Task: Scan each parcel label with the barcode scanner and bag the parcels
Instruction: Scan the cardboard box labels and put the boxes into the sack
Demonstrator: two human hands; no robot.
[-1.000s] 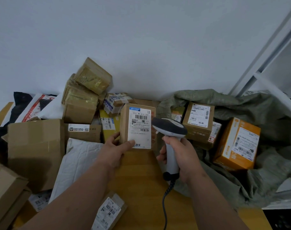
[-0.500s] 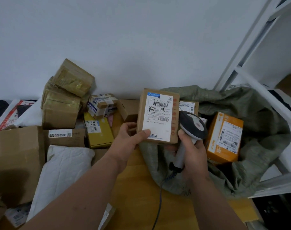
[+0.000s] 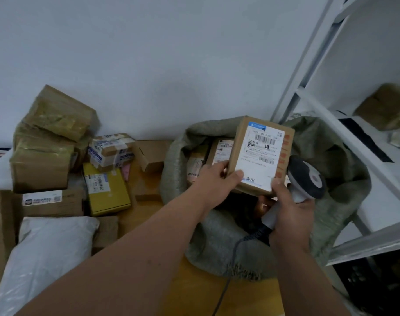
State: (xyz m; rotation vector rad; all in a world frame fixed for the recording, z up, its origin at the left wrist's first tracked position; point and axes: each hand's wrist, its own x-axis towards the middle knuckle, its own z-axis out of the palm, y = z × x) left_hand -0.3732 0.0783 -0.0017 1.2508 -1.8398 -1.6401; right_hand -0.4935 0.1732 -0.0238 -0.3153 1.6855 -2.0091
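A small brown parcel (image 3: 260, 153) with a white label faces me above the open mouth of the grey-green woven bag (image 3: 217, 238). My left hand (image 3: 217, 181) grips its lower left edge, thumb on the label. My right hand (image 3: 290, 215) holds the barcode scanner (image 3: 307, 176) by its white handle, and its thumb touches the parcel's lower right corner. The scanner's dark head sits just right of the parcel. Other labelled parcels (image 3: 219, 151) lie inside the bag behind it.
Several brown boxes (image 3: 41, 165), a yellow box (image 3: 107, 190) and a white mailer (image 3: 44, 258) crowd the wooden table (image 3: 194, 293) at left. A white metal shelf frame (image 3: 331, 115) stands right of the bag. The scanner cable (image 3: 226, 286) trails toward me.
Both hands have carried the parcel and the scanner to the right, from over the table to above the bag's mouth. The right thumb now touches the parcel's corner.
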